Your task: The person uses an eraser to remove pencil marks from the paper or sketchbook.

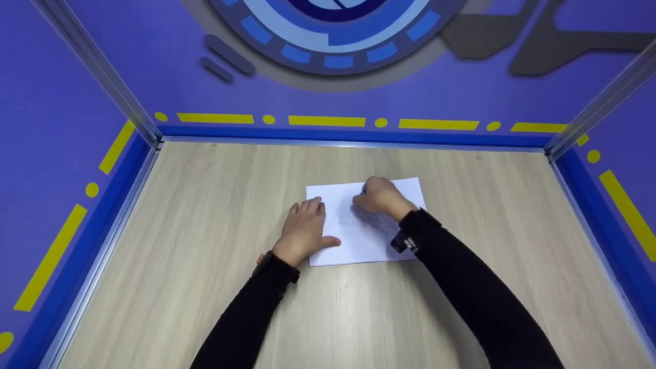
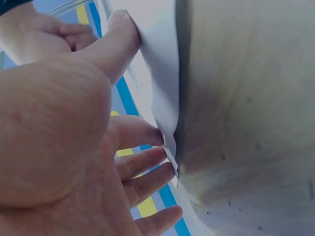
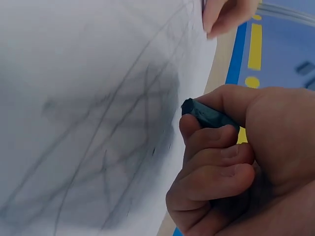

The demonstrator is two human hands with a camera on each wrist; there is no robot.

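Note:
A white sheet of paper [image 1: 353, 256] lies on the wooden table, with grey scribbled lines over its middle and right part. My left hand [image 1: 303, 228] rests on the sheet's left edge, fingers spread and thumb out on the paper. In the left wrist view the paper [image 2: 165, 73] bends up a little along that edge. My right hand [image 1: 379, 196] is over the upper right of the sheet. Between thumb and curled fingers it pinches a short dark green stub [image 3: 209, 115], one end poking out toward the paper. Dark streaks and small specks show on the sheet [image 3: 64, 59] below.
Bare wooden tabletop [image 1: 230, 205] surrounds the sheet. Blue-purple panels [image 1: 338, 102] with yellow dashes enclose the table at the back and both sides, and a metal rail [image 1: 353, 144] runs along the back edge. Dark bands with small devices [image 1: 402, 241] sit on both wrists.

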